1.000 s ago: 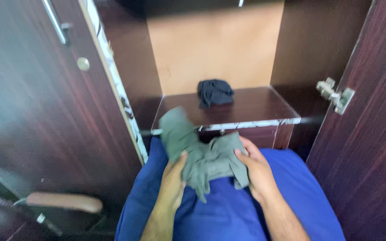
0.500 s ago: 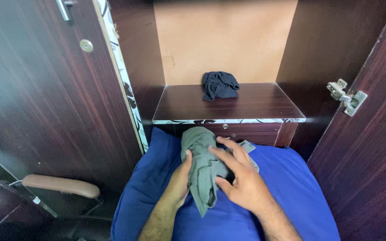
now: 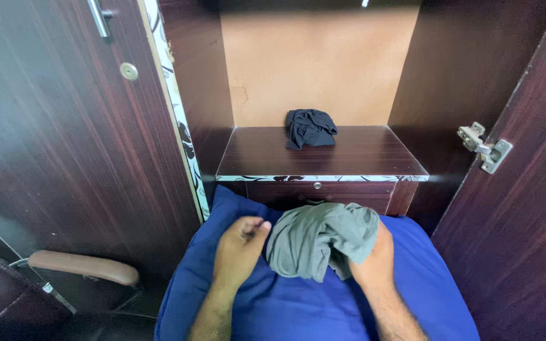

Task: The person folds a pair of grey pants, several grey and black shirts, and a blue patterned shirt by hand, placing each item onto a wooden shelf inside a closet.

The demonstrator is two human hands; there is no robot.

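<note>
A grey-green garment [image 3: 320,239] lies bunched on a blue cushion [image 3: 285,309] in front of an open wardrobe. My right hand [image 3: 374,256] grips its right side, fingers hidden under the cloth. My left hand [image 3: 240,249] rests palm down on the cushion, fingers loosely curled, just touching the garment's left edge. A small dark crumpled cloth [image 3: 309,127] sits at the back of the wooden shelf [image 3: 361,158] inside the wardrobe.
The wardrobe's dark wood door [image 3: 64,126] stands open at left with a metal handle [image 3: 99,17]; the right door [image 3: 526,240] carries a metal hinge [image 3: 485,146]. A chair armrest [image 3: 83,266] is at lower left. A drawer front [image 3: 317,189] sits under the shelf.
The garment went from spread out to folded narrow, then to a bunched bundle. My right hand moved from on top of it to its right side; my left hand slid off to the left.
</note>
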